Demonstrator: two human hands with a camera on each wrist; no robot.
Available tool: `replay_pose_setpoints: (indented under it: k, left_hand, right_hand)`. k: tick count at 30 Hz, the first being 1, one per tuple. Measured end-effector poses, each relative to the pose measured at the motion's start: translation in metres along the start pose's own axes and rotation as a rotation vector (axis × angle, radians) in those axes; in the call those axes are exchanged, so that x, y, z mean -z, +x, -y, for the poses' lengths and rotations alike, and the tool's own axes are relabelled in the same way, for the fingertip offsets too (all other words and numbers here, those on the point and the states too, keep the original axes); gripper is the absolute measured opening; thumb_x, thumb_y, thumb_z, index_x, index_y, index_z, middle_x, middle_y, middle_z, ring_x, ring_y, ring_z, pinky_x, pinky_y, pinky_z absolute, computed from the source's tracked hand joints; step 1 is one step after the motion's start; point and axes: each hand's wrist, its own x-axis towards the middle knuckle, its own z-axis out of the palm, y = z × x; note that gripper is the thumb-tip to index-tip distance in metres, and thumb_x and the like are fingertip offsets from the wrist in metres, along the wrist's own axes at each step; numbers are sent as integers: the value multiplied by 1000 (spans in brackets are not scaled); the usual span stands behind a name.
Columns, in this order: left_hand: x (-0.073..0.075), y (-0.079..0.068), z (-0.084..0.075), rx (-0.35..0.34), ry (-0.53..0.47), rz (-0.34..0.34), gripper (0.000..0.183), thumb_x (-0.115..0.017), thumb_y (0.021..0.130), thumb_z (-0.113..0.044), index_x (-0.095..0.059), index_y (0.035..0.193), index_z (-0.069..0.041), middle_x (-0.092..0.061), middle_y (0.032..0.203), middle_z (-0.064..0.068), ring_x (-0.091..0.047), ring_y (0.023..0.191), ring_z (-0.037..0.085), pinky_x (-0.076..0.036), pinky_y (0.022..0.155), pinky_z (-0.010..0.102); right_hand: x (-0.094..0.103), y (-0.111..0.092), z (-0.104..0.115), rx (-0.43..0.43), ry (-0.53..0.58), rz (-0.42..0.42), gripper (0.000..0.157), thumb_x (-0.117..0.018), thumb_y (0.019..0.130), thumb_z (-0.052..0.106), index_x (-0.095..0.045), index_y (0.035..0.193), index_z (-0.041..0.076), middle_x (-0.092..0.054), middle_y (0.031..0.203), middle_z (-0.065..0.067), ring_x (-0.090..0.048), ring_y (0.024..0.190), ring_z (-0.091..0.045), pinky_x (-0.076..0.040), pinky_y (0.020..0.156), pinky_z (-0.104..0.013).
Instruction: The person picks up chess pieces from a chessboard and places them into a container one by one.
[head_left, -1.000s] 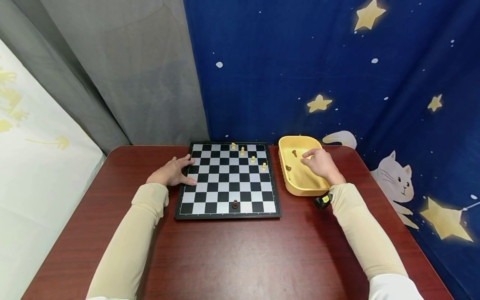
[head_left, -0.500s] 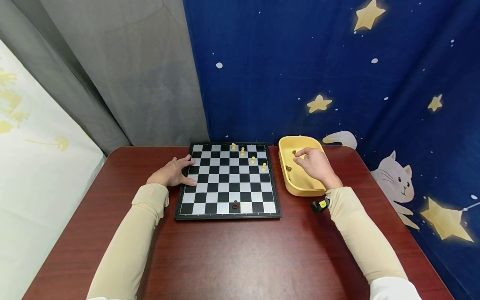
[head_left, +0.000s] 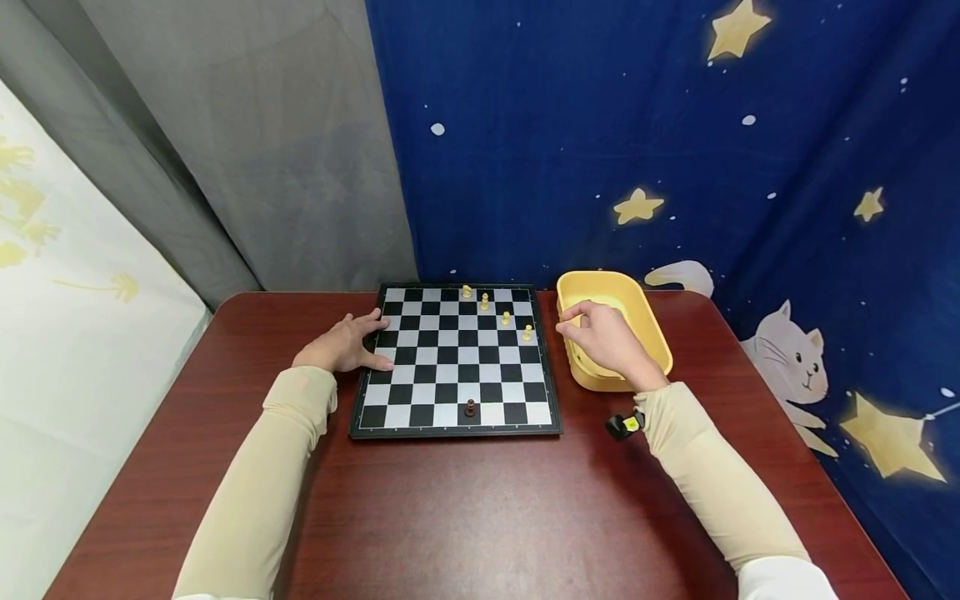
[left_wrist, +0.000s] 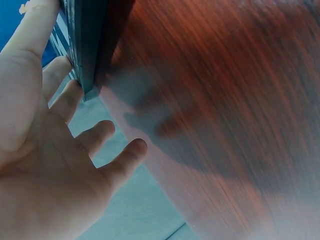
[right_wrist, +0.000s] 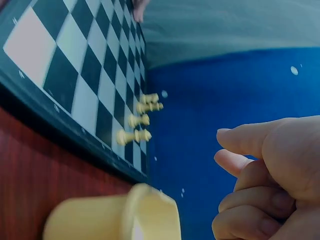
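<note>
A black-and-white chessboard [head_left: 447,364] lies on the table. My left hand [head_left: 341,343] rests on its left edge, thumb and fingers spread; the left wrist view shows this hand [left_wrist: 55,145] beside the board's black rim [left_wrist: 86,45]. Over the left side of a yellow plastic basket [head_left: 647,321] hovers my right hand [head_left: 606,337]. In the right wrist view, its thumb and index tips stand a little apart, nothing visible between them, the other fingers curled. The hand hides much of the basket's inside, including where brown chess pieces lay.
Several cream chess pieces [head_left: 506,318] stand at the board's far right. A single brown chess piece [head_left: 470,407] stands near its front edge. Beneath is a reddish-brown wooden table [head_left: 450,517]; a blue curtain [head_left: 517,167] with stars and a grey curtain [head_left: 300,167] hang behind.
My right hand has moved left across the basket to its left side, covering the brown chess pieces seen there before. The left hand and the pieces on the board have stayed put.
</note>
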Motion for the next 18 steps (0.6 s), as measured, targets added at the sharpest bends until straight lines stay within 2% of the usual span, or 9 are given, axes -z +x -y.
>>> replay_pose_setpoints:
  k: [11, 18]
  left_hand:
    - [-2, 2, 1, -15, 11, 1, 99, -79, 84, -53, -30, 162, -17, -12, 173, 11, -5, 156, 53, -19, 124, 68]
    - [0, 0, -1, -9, 10, 6, 99, -79, 84, -52, -29, 162, -16, -12, 173, 11, -5, 156, 53, -19, 124, 68]
  right_hand:
    - [-34, -8, 12, 66, 10, 80, 26, -69, 97, 27, -70, 114, 7, -49, 61, 0, -48, 54, -15, -40, 56, -28]
    - [-50, -10, 18, 141, 88, 158, 28, -70, 97, 25, -71, 117, 5, -39, 58, 4, -39, 52, -14, -34, 54, -25]
